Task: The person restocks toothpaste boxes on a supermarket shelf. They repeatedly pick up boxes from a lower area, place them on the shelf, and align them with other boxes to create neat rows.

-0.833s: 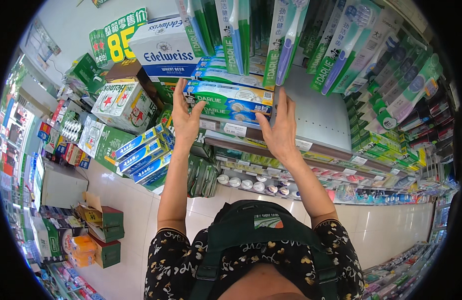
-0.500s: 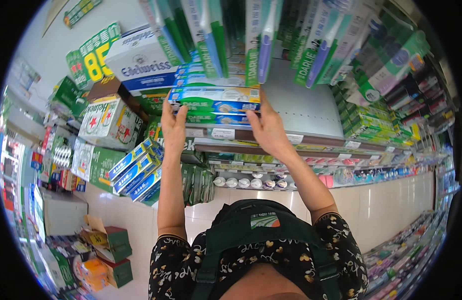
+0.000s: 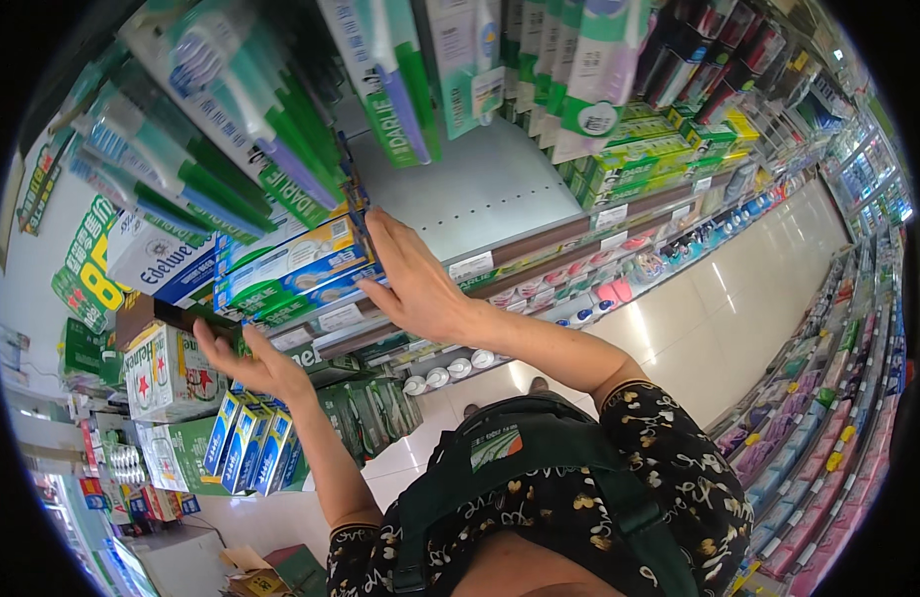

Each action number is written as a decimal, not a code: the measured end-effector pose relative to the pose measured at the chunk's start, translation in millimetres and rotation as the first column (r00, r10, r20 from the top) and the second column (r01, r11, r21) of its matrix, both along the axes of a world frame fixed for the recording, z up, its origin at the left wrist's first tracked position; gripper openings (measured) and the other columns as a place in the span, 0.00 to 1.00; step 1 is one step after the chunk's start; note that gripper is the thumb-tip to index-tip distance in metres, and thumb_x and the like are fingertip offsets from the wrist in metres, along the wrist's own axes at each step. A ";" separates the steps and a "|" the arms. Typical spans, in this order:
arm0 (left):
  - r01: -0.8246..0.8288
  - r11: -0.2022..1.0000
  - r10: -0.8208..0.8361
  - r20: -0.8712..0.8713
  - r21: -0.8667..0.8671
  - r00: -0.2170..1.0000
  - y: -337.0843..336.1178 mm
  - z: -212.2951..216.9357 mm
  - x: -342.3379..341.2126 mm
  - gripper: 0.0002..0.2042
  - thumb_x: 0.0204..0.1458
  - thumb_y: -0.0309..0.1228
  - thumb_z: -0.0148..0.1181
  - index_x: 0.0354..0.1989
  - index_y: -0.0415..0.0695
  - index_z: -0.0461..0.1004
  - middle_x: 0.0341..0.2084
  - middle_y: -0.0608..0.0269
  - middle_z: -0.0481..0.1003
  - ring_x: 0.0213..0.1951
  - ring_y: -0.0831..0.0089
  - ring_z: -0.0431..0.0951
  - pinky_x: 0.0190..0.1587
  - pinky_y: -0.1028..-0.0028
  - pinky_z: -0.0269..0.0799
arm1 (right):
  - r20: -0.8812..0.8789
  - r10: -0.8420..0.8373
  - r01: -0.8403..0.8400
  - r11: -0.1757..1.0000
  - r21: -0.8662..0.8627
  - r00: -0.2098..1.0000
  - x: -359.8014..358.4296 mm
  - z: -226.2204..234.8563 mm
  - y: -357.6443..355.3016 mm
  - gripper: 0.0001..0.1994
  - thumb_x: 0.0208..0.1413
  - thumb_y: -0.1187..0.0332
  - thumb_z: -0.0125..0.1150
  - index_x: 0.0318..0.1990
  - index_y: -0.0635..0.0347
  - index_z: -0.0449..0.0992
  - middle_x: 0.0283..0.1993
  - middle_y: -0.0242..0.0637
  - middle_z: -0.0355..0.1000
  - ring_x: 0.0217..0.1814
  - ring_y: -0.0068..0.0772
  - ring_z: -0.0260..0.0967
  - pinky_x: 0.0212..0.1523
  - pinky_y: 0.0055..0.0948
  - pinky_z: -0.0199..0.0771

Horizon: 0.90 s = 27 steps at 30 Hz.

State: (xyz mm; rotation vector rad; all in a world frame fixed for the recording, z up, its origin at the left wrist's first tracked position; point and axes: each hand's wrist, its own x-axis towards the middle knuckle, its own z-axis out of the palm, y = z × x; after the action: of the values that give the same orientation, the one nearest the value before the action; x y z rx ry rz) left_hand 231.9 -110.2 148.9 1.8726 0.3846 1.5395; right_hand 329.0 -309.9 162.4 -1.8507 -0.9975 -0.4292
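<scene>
A grey metal shelf spans the upper middle of the frame. Hanging above it, from upper left to upper centre, is a row of packaged toothbrushes with green backing. At left stand a white-and-green carton with red stars and, above it, a white-and-blue carton.

The stack of blue-and-green boxes sits on the shelf, left of centre, one box upon another, partly behind the toothbrush packs. Blue-and-yellow boxes lie at lower left, below the left hand.

Right hand: extended at the stack's right end, fingers straight, thumb by the front face, nothing clasped; pressure cannot be determined. Left hand: near the stack's lower left front, fingers loosely spread, gripping nothing; contact cannot be confirmed. A white price label is fixed to the shelf edge beneath the stack.
</scene>
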 end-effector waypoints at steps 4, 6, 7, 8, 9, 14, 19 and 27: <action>0.137 0.907 -0.193 0.103 0.398 0.976 -69.2 -9.7 -3.3 0.21 0.57 0.20 0.50 0.60 0.32 0.62 0.58 0.43 0.67 0.59 0.54 0.67 0.61 0.60 0.63 | 0.234 -0.069 0.043 0.992 0.116 0.970 0.6 -6.2 -76.2 0.29 0.47 0.75 0.64 0.59 0.72 0.64 0.60 0.58 0.65 0.61 0.58 0.63 0.60 0.48 0.61; 0.375 0.813 -0.352 -0.136 0.446 0.926 -115.2 -6.9 3.9 0.21 0.54 0.20 0.55 0.57 0.32 0.67 0.55 0.44 0.70 0.55 0.53 0.70 0.58 0.58 0.65 | 0.330 -0.172 0.141 0.983 0.116 0.928 11.8 -13.5 -127.1 0.27 0.46 0.77 0.62 0.57 0.70 0.67 0.59 0.55 0.66 0.61 0.54 0.63 0.59 0.47 0.62; 0.499 0.753 -0.430 -0.253 0.429 0.867 -142.5 3.2 15.8 0.21 0.52 0.20 0.59 0.56 0.32 0.69 0.54 0.45 0.71 0.54 0.52 0.72 0.56 0.58 0.67 | 0.364 -0.237 0.207 0.971 0.120 0.901 19.8 -15.0 -153.1 0.26 0.45 0.78 0.61 0.56 0.69 0.68 0.59 0.54 0.66 0.61 0.53 0.63 0.58 0.47 0.62; 0.571 0.721 -0.489 -0.295 0.393 0.821 -168.5 8.5 31.6 0.22 0.50 0.21 0.62 0.55 0.32 0.70 0.55 0.45 0.70 0.54 0.50 0.71 0.56 0.58 0.66 | 0.397 -0.296 0.278 0.955 0.105 0.869 30.2 -11.6 -179.4 0.26 0.46 0.77 0.61 0.56 0.69 0.69 0.59 0.54 0.66 0.61 0.53 0.63 0.58 0.47 0.61; 0.635 0.686 -0.542 -0.333 0.355 0.772 -193.1 13.8 49.6 0.24 0.47 0.22 0.65 0.55 0.33 0.71 0.56 0.46 0.69 0.54 0.49 0.70 0.56 0.58 0.66 | 0.431 -0.348 0.343 0.935 0.092 0.832 43.0 -6.8 -204.8 0.26 0.46 0.77 0.60 0.57 0.68 0.69 0.59 0.54 0.66 0.61 0.53 0.63 0.59 0.47 0.61; 0.636 0.660 -0.485 -0.419 0.400 0.767 -289.2 36.6 135.4 0.26 0.46 0.26 0.67 0.57 0.36 0.71 0.59 0.47 0.66 0.58 0.48 0.65 0.58 0.56 0.62 | 0.560 -0.485 0.625 0.777 -0.077 0.672 97.8 20.2 -302.6 0.25 0.49 0.76 0.59 0.58 0.68 0.69 0.59 0.48 0.68 0.62 0.51 0.63 0.62 0.48 0.56; 0.541 0.687 -0.381 -0.394 0.485 0.837 -325.9 22.0 167.9 0.23 0.47 0.27 0.66 0.53 0.37 0.73 0.59 0.47 0.67 0.57 0.50 0.66 0.55 0.57 0.64 | 0.583 -0.363 0.577 0.783 -0.232 0.727 113.7 24.7 -338.0 0.24 0.48 0.76 0.61 0.56 0.67 0.70 0.60 0.46 0.69 0.64 0.48 0.63 0.63 0.47 0.55; 0.549 0.692 -0.500 -0.238 0.468 0.833 -324.9 23.7 143.0 0.14 0.39 0.17 0.67 0.37 0.37 0.74 0.46 0.48 0.72 0.46 0.49 0.73 0.47 0.59 0.72 | 0.570 -0.262 0.489 0.822 -0.292 0.779 112.6 45.8 -348.2 0.29 0.43 0.76 0.65 0.58 0.65 0.69 0.62 0.47 0.68 0.64 0.48 0.63 0.63 0.48 0.54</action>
State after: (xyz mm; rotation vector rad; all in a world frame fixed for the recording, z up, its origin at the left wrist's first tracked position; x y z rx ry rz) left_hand 374.9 -435.1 172.7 2.2006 -0.5717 1.2160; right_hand 441.6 -658.1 208.2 -2.4302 -1.1131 -1.0717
